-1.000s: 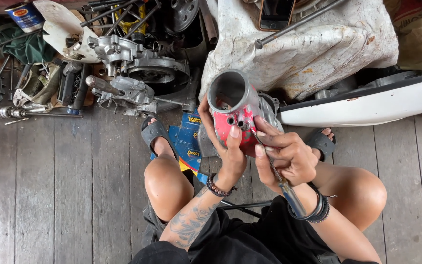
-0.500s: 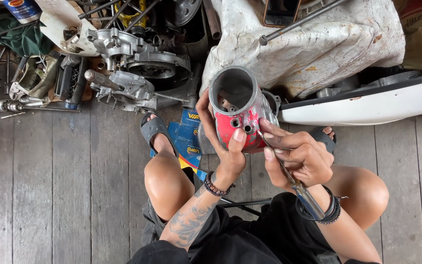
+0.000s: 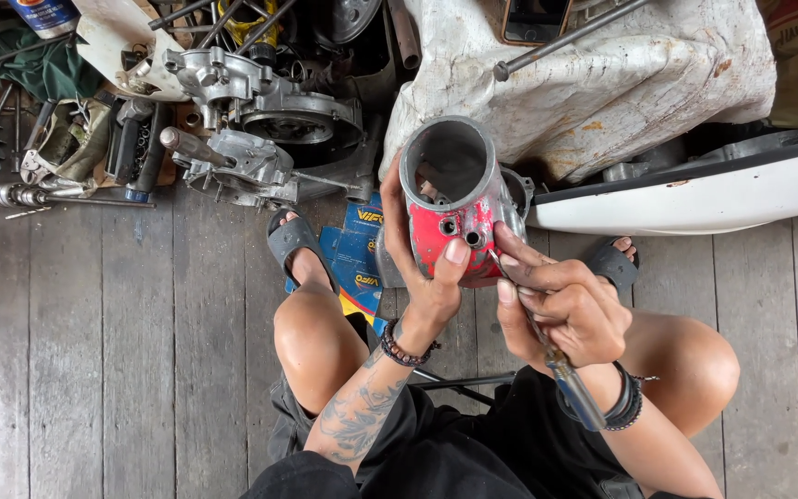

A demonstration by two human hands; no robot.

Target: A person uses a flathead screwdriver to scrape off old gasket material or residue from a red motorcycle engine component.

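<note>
Grey floorboards (image 3: 94, 370) lie underfoot; right hand (image 3: 565, 310) is curled tight on a screwdriver (image 3: 547, 356), tip at the red-and-grey metal housing (image 3: 454, 208), which left hand (image 3: 422, 263) clasps above the knees; beyond, engine casings (image 3: 251, 129) and white sack (image 3: 593, 83)
</note>
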